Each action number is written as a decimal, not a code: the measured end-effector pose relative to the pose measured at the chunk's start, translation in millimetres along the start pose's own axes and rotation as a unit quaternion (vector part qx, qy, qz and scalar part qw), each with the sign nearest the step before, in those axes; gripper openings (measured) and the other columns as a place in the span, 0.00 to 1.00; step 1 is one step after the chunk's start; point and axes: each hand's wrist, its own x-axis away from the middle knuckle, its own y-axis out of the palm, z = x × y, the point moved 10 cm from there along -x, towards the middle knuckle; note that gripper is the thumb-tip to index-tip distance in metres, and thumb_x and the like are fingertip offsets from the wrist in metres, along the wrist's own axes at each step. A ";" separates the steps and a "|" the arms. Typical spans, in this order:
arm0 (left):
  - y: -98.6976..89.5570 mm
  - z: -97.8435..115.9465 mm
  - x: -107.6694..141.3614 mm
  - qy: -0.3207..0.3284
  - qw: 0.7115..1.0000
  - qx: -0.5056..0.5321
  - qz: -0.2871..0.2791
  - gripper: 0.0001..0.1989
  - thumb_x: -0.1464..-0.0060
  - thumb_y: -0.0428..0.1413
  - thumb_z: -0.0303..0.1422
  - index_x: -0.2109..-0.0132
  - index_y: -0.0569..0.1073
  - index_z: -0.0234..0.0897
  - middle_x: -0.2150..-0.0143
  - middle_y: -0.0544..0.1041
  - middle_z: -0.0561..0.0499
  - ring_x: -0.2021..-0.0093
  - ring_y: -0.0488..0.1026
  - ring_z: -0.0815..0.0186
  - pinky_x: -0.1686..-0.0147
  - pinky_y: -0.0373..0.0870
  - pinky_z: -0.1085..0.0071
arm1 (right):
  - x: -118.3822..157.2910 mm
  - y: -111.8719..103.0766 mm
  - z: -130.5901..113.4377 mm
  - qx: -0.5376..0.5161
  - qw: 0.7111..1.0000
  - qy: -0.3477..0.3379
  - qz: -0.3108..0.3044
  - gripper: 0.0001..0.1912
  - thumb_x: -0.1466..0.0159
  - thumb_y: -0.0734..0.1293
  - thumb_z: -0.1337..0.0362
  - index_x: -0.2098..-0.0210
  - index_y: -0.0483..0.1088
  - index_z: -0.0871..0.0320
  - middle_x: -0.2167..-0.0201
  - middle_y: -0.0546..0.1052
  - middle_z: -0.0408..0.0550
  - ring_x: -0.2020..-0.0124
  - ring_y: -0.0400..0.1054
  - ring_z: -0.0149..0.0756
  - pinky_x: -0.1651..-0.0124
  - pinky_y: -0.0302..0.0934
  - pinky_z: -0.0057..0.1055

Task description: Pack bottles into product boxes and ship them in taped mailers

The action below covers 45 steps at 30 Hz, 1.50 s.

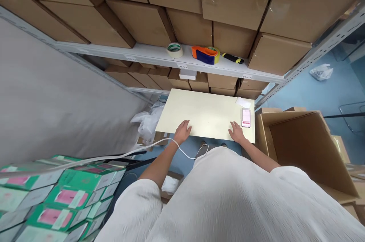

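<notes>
A pale cream tabletop lies in front of me. My left hand rests at its near edge, left of the middle, with fingers apart and nothing held. My right hand touches the near edge further right, its fingers also spread and free of any object. Just beyond the right hand lies a smartphone with a lit screen. A white slip of paper sits behind the phone. A white cable runs past my left forearm toward my body.
Metal shelving holds many cardboard boxes. On its ledge lie a tape roll, an orange-and-blue tape dispenser and a utility knife. An open carton stands at right, stacked green boxes at left, plastic bags beside the table.
</notes>
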 end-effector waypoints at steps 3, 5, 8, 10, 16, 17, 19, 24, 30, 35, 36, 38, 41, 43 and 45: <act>-21.9 3.3 6.3 0.007 0.999 0.005 0.036 0.29 0.28 0.47 0.42 0.28 0.67 0.34 0.25 0.66 0.36 0.23 0.60 0.46 0.24 0.57 0.51 | -9.2 -6.5 -11.2 0.003 1.000 -0.029 0.002 0.34 0.22 0.54 0.54 0.20 0.52 0.58 0.19 0.54 0.59 0.20 0.50 0.48 0.24 0.50 0.44; -35.3 7.2 12.6 0.015 0.998 0.004 0.054 0.28 0.27 0.47 0.42 0.28 0.67 0.34 0.25 0.67 0.36 0.24 0.61 0.46 0.24 0.58 0.51 | -13.9 -11.1 -20.4 0.002 0.999 -0.048 0.006 0.34 0.22 0.54 0.54 0.20 0.52 0.58 0.20 0.55 0.59 0.21 0.50 0.49 0.24 0.50 0.45; -53.1 13.4 23.7 0.032 0.996 -0.006 0.082 0.28 0.26 0.46 0.43 0.28 0.67 0.35 0.26 0.68 0.38 0.25 0.63 0.47 0.25 0.60 0.50 | -19.3 -17.9 -37.5 0.002 0.997 -0.076 0.015 0.33 0.22 0.54 0.54 0.20 0.52 0.57 0.20 0.55 0.59 0.21 0.51 0.49 0.24 0.50 0.47; -65.1 16.4 32.2 0.043 0.993 -0.008 0.110 0.28 0.26 0.47 0.44 0.28 0.66 0.36 0.27 0.69 0.38 0.26 0.64 0.48 0.26 0.63 0.50 | -22.2 -21.6 -52.0 0.002 0.995 -0.097 0.020 0.33 0.22 0.54 0.54 0.21 0.53 0.57 0.20 0.56 0.60 0.21 0.51 0.51 0.24 0.51 0.47; -101.8 14.0 69.5 0.062 0.980 -0.001 0.187 0.26 0.26 0.47 0.44 0.29 0.68 0.39 0.29 0.72 0.39 0.28 0.68 0.50 0.28 0.67 0.49 | -29.4 -23.6 -114.6 0.000 0.985 -0.172 0.027 0.34 0.23 0.55 0.54 0.21 0.55 0.59 0.20 0.57 0.61 0.22 0.53 0.53 0.24 0.52 0.50; -108.5 11.4 78.2 0.064 0.979 0.000 0.195 0.25 0.26 0.47 0.43 0.29 0.68 0.39 0.29 0.73 0.39 0.28 0.69 0.50 0.28 0.67 0.50 | -29.8 -22.5 -128.8 0.001 0.982 -0.187 0.029 0.34 0.23 0.55 0.54 0.22 0.55 0.58 0.21 0.57 0.61 0.22 0.54 0.53 0.25 0.52 0.51; -123.3 3.5 97.5 0.065 0.975 0.001 0.211 0.25 0.25 0.47 0.42 0.28 0.67 0.38 0.29 0.72 0.39 0.28 0.69 0.51 0.27 0.66 0.50 | -29.3 -18.8 -160.5 0.002 0.975 -0.218 0.034 0.33 0.23 0.55 0.53 0.22 0.56 0.58 0.21 0.57 0.62 0.22 0.54 0.54 0.25 0.53 0.52; -162.6 -38.4 157.1 0.032 0.965 -0.001 0.259 0.26 0.25 0.47 0.41 0.27 0.65 0.38 0.29 0.71 0.39 0.28 0.68 0.52 0.28 0.66 0.51 | -19.1 0.9 -256.8 0.007 0.954 -0.298 0.042 0.33 0.23 0.56 0.54 0.22 0.57 0.56 0.22 0.59 0.61 0.23 0.54 0.54 0.26 0.55 0.54; -174.0 -132.4 277.0 -0.153 0.953 -0.082 0.247 0.27 0.30 0.50 0.31 0.27 0.67 0.38 0.29 0.70 0.35 0.31 0.70 0.46 0.32 0.68 0.47 | 9.9 48.5 -381.0 -0.007 0.911 -0.412 0.019 0.33 0.23 0.56 0.53 0.23 0.59 0.58 0.22 0.60 0.62 0.23 0.55 0.53 0.25 0.56 0.53; -148.4 -195.4 420.0 -0.367 0.907 -0.124 0.164 0.24 0.31 0.50 0.29 0.32 0.71 0.34 0.35 0.74 0.31 0.38 0.76 0.42 0.41 0.74 0.48 | 41.2 94.6 -469.4 -0.002 0.861 -0.508 -0.024 0.33 0.24 0.56 0.52 0.24 0.60 0.61 0.24 0.61 0.63 0.23 0.55 0.52 0.25 0.56 0.52; -145.3 -199.5 445.8 -0.398 0.893 -0.127 0.168 0.24 0.31 0.49 0.28 0.32 0.71 0.33 0.36 0.74 0.30 0.39 0.76 0.42 0.41 0.74 0.47 | 47.7 102.8 -485.9 0.002 0.849 -0.527 -0.035 0.33 0.24 0.57 0.52 0.24 0.60 0.60 0.24 0.61 0.63 0.23 0.55 0.52 0.25 0.56 0.53; -133.0 -205.7 491.4 -0.463 0.864 -0.116 0.160 0.22 0.32 0.48 0.26 0.34 0.72 0.32 0.38 0.76 0.29 0.40 0.77 0.42 0.43 0.75 0.48 | 61.0 117.3 -517.7 0.010 0.823 -0.565 -0.056 0.33 0.24 0.57 0.52 0.24 0.60 0.59 0.24 0.61 0.62 0.24 0.56 0.53 0.25 0.56 0.54; -98.8 -209.8 542.8 -0.549 0.827 -0.054 0.107 0.19 0.34 0.50 0.25 0.40 0.76 0.30 0.45 0.79 0.28 0.43 0.79 0.41 0.47 0.76 0.49 | 79.1 136.0 -559.6 0.028 0.785 -0.613 -0.083 0.33 0.24 0.56 0.52 0.24 0.60 0.57 0.24 0.61 0.62 0.24 0.56 0.54 0.26 0.57 0.56; -84.9 -205.5 563.4 -0.577 0.808 -0.026 0.111 0.19 0.33 0.51 0.28 0.38 0.76 0.32 0.44 0.79 0.28 0.42 0.79 0.40 0.46 0.76 0.48 | 88.1 148.2 -581.8 0.042 0.767 -0.633 -0.100 0.33 0.24 0.56 0.52 0.24 0.60 0.57 0.24 0.61 0.62 0.24 0.57 0.55 0.26 0.57 0.56; -86.5 -198.7 572.9 -0.588 0.794 -0.026 0.152 0.23 0.31 0.50 0.31 0.33 0.72 0.35 0.39 0.77 0.29 0.40 0.77 0.41 0.44 0.75 0.48 | 94.7 160.4 -599.4 0.055 0.752 -0.646 -0.119 0.33 0.25 0.56 0.52 0.24 0.60 0.56 0.23 0.61 0.61 0.24 0.57 0.56 0.26 0.57 0.56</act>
